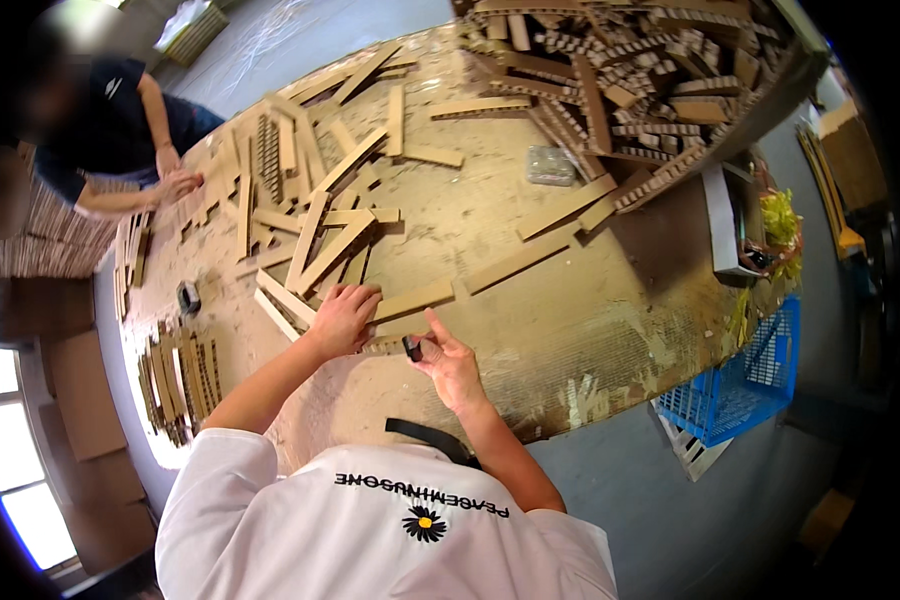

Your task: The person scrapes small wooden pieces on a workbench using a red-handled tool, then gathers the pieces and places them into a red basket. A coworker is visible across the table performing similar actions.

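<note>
Across the worktable [510, 340] lie many brown cardboard strips, some with corrugated edges showing. My left hand [345, 318] is closed, fingers curled down, around the end of a short corrugated cardboard strip [384, 344]. Just beyond it a longer flat strip [416, 299] rests on the table. My right hand [452, 372] faces it from the right, holding a small black object [412, 348] by the thumb; its exact kind is too small to tell. The right index finger stretches forward. Beyond my left hand several strips [335, 245] lie crossed over each other.
A big heap of corrugated strips [630, 90] fills the far right. A clear packet [550, 166] and a dark tape-like roll [188, 297] sit on the table. Stacked strips [180, 385] stand at left. A blue crate [735, 390] is off the right edge. A co-worker [120, 130] works at far left.
</note>
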A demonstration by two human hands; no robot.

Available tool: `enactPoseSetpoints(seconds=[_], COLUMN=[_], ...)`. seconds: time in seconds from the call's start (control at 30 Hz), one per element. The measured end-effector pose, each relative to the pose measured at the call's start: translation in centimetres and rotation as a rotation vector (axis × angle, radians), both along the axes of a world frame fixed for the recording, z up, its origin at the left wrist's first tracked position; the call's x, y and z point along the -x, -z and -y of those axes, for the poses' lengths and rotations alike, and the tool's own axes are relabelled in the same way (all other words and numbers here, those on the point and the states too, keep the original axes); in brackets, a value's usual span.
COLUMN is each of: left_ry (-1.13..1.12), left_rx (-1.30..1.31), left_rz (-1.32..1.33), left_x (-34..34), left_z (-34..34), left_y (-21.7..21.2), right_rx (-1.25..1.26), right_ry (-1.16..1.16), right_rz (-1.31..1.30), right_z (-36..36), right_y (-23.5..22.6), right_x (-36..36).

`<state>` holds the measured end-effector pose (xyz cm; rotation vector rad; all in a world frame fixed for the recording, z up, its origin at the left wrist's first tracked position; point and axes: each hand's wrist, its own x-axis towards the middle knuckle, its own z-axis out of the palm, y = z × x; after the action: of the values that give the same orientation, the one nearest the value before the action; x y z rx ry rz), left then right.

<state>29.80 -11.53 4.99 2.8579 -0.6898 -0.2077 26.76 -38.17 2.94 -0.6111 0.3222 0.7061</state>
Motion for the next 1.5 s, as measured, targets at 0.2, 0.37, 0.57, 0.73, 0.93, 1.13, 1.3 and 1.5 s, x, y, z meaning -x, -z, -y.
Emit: enactPoseSetpoints(seconds=[0.2,0.37,0.57,0.73,0.93,1.13,1.3,1.5], left_ry=[-0.141,-0.648,-0.806,-0.638,-0.413,-0.409,-0.336,-0.332], left_rx=[0.141,0.132,0.008,0.093,0.059,0.094,-0.035,-0.036], left_rz=[0.071,0.415,0.103,0.386,0.318,0.017,-0.083,-0.112], left_x=[6.2,0.6,-2.3,-1.2,9.2,19.3,22.4,24.0], left_z=[-4.7,-4.8,-7.2,-7.9,0.7,5.8,4.7,1.7], left_y=[-1.5,-2.2,0.9,-0.3,-3.1,0.3,-0.4,1.0], right_rx=[0.355,0.516,0.489,0.415,0.473,0.51,0.545,0.56], right_ry=[-0.01,0.069,0.118,0.17,0.18,0.236,0.264,0.248], right_rz=[0.213,0.237,0.215,0.215,0.2,0.153,0.14,0.154], right_z=[0.3,6.0,6.6,3.8,3.7,4.8,5.2,4.7], right_y=[0.4,0.8,-1.2,-2.2,-1.9,-2.5,-3.2,-2.9], right_x=[4.2,4.3,4.5,5.7,8.9,10.6,12.2,13.8])
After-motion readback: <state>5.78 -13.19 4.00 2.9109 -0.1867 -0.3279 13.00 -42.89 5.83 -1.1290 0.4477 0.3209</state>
